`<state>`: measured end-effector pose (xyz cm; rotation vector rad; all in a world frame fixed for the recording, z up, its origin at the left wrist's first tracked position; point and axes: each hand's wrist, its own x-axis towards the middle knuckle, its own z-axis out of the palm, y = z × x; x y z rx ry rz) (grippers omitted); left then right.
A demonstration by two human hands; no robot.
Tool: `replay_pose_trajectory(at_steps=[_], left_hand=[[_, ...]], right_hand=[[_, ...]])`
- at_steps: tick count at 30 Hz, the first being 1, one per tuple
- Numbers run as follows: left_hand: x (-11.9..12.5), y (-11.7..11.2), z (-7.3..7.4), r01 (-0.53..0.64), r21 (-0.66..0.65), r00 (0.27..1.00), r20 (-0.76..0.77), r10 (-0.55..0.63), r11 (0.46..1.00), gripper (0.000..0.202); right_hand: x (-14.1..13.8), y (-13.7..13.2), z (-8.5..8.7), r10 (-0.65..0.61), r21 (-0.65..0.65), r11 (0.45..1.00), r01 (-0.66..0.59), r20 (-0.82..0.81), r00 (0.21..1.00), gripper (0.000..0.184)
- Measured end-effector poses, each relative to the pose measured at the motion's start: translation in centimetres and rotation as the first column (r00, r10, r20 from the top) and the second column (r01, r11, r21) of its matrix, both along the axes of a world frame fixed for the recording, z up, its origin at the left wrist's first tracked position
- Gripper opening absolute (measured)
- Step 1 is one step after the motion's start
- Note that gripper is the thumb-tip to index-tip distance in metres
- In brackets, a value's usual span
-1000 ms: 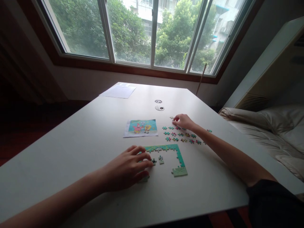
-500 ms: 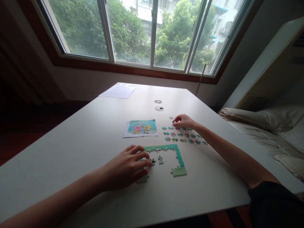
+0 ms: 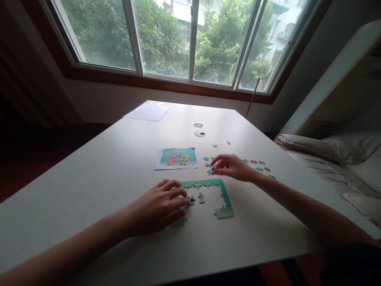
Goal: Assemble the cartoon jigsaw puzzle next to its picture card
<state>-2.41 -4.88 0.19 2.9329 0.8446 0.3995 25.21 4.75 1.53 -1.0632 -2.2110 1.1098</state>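
Observation:
A partly joined jigsaw puzzle (image 3: 225, 195) lies on the white table, with a green border along its top and right side and a pale green lower right corner. My left hand (image 3: 159, 206) lies over its left side, fingers spread, the fingertips by a dark and white puzzle piece (image 3: 191, 200). Another loose piece (image 3: 201, 198) lies within the border. Above the puzzle, my right hand (image 3: 230, 167) pinches a small puzzle piece (image 3: 213, 169) between thumb and fingers. Loose green and pink pieces (image 3: 262, 162) surround this hand, which hides some of them.
Beyond the puzzle lies a printed cartoon picture (image 3: 178, 157). Two round flat items (image 3: 199, 134) lie farther back, near two loose pieces (image 3: 214, 145). White paper (image 3: 149, 111) is at the far left of the table (image 3: 89, 186). A padded seat (image 3: 324, 167) stands to the right.
My right hand has come nearer and down toward the puzzle from the back of the loose pieces, carrying a piece. My left hand has stayed in place.

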Motion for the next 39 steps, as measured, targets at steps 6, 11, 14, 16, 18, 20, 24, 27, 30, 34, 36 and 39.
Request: replay_pose_trajectory(at_steps=[6,11,14,16,18,20,24,27,30,34,36,39], left_hand=[[0.0,0.0,0.1,-0.007,0.001,1.000,-0.028,0.007,1.000,0.023],[0.1,0.1,-0.2,-0.033,-0.002,0.998,-0.055,0.033,0.999,0.029],[0.0,0.1,-0.3,-0.034,-0.001,0.998,-0.048,0.034,0.999,0.029],[-0.1,0.1,-0.3,-0.036,0.005,0.999,-0.040,0.036,0.999,0.028],[-0.3,0.1,-0.1,-0.042,0.015,0.999,-0.034,0.043,0.999,0.026],[-0.5,0.2,0.1,-0.051,0.019,0.998,-0.038,0.052,0.999,0.023],[-0.9,0.3,0.3,-0.058,0.001,0.997,-0.059,0.058,0.998,0.017],[-1.1,0.4,0.3,-0.056,-0.010,0.996,-0.064,0.055,0.998,0.015],[-1.2,0.5,0.4,-0.079,-0.011,0.995,-0.060,0.078,0.997,0.013],[-1.3,0.7,0.7,-0.153,-0.074,0.988,-0.045,0.150,0.985,0.022],[-1.4,0.8,0.8,-0.194,-0.119,0.981,-0.045,0.190,0.974,0.033],[-1.7,0.9,0.7,-0.239,-0.156,0.971,-0.063,0.232,0.958,0.056]], right_hand=[[-0.9,-5.3,-0.6,0.039,0.077,0.996,-0.051,0.148,0.988,0.010],[-0.9,-5.3,-1.0,-0.028,0.308,0.950,-0.048,0.239,0.971,0.010],[-0.8,-5.2,-1.5,-0.017,0.375,0.923,-0.083,0.255,0.967,0.013],[-0.7,-5.2,-1.8,-0.013,0.407,0.908,-0.096,0.257,0.966,0.013],[-0.6,-5.3,-2.0,-0.015,0.421,0.902,-0.098,0.258,0.966,0.012],[-0.5,-5.4,-2.1,-0.017,0.418,0.903,-0.098,0.262,0.965,0.010],[-0.2,-5.7,-1.9,-0.048,0.419,0.904,-0.080,0.286,0.957,0.008],[0.0,-5.9,-1.6,-0.061,0.426,0.902,-0.071,0.288,0.956,0.009],[0.0,-5.9,-1.4,-0.057,0.421,0.904,-0.077,0.297,0.953,0.013],[0.0,-5.9,-1.3,-0.052,0.415,0.905,-0.091,0.321,0.946,0.018],[0.0,-6.0,-1.3,-0.047,0.418,0.903,-0.099,0.325,0.945,0.018],[0.0,-6.0,-1.4,-0.031,0.424,0.898,-0.115,0.322,0.946,0.016]])
